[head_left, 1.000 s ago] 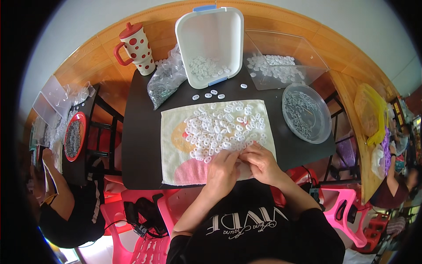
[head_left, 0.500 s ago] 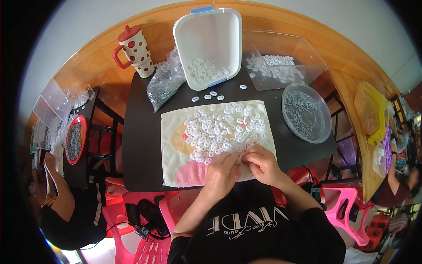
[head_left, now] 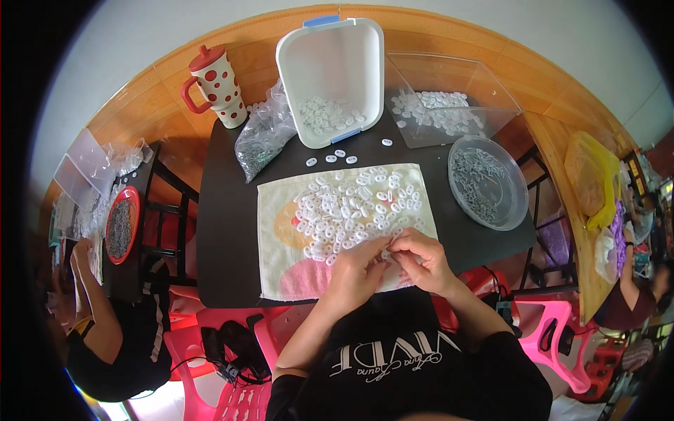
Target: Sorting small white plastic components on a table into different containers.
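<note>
My left hand [head_left: 357,272] and my right hand [head_left: 423,261] meet over the near edge of a patterned cream towel [head_left: 274,231]. Their fingers are pinched together around a small white oval piece [head_left: 385,255], mostly hidden by the fingertips. Just beyond them, a loose heap of white oval pieces [head_left: 344,210] with paired holes covers the middle of the towel. Small grey screw-like parts [head_left: 479,165] lie in a round clear tub [head_left: 521,203] to the right of the towel.
Behind the towel stand a tilted white bin [head_left: 330,63], a bag of grey parts [head_left: 263,137], a clear box [head_left: 491,119] of white pieces and a spotted tumbler [head_left: 223,91]. A co-worker's arm [head_left: 98,295] is at left, beside a red tray [head_left: 135,210]. Pink chairs [head_left: 554,330] flank me.
My hands have stayed over the same spot of the towel. Their fingers have shifted, and the small white piece now shows between the fingertips.
</note>
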A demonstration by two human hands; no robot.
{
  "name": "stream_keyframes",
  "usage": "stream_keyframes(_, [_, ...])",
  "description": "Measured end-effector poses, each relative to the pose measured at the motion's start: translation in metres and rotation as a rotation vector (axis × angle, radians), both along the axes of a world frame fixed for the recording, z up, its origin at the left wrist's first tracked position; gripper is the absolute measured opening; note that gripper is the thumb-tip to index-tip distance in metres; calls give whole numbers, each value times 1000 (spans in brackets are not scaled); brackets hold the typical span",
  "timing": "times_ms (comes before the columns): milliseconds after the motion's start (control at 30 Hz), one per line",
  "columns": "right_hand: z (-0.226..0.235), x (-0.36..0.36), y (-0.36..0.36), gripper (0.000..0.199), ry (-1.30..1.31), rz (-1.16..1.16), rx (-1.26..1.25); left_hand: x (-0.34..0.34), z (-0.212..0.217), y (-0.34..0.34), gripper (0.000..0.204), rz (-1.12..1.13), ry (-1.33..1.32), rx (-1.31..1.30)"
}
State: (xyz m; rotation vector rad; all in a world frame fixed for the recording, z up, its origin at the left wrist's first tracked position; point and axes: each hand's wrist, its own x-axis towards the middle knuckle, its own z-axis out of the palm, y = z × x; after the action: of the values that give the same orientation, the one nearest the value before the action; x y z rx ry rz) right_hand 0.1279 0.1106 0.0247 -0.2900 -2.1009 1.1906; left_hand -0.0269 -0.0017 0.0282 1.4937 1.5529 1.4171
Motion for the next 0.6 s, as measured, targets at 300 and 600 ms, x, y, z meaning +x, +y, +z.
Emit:
stream_keyframes(300, [5, 2, -1, 18, -1, 30, -82, 2, -4, -2, 35, -41, -446, -166])
stream_keyframes(600, [-5, 3, 3, 24, -24, 27, 112, 5, -8, 0, 30, 83, 143, 58])
